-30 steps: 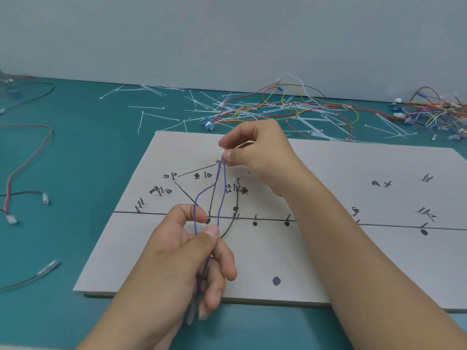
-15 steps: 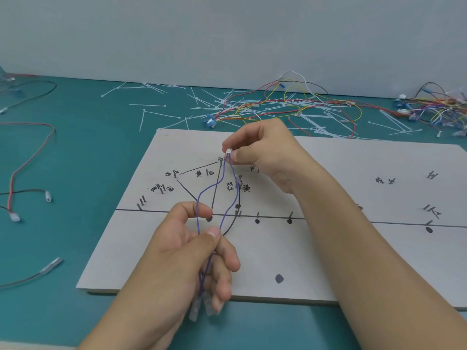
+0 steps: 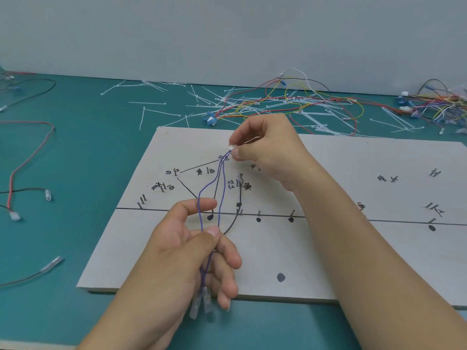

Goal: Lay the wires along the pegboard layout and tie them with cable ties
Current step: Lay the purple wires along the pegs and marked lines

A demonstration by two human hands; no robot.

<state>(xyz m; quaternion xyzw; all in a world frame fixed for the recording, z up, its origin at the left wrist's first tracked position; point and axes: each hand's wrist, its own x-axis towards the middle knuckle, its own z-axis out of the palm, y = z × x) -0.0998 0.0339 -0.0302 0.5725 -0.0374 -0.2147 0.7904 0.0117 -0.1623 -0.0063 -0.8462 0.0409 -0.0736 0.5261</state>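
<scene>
Right hand (image 3: 267, 150) is pinching a small white connector (image 3: 232, 148) between thumb and forefinger, holding it just above the upper pegs of the pegboard (image 3: 328, 248). Two thin purple wires (image 3: 223, 188) are running from that connector down toward the person, bowing slightly apart before meeting again. Left hand (image 3: 182, 251) is pinching both strands between thumb and fingers, over the board's near half. Below those fingers the wires are ending in two clear sleeved terminals (image 3: 206, 300), which are dangling past the board's front edge. The pale grey board is lying flat on the teal table (image 3: 75, 160), showing black lines, dots and handwritten labels. White cable ties (image 3: 156, 111) are lying scattered behind it.
</scene>
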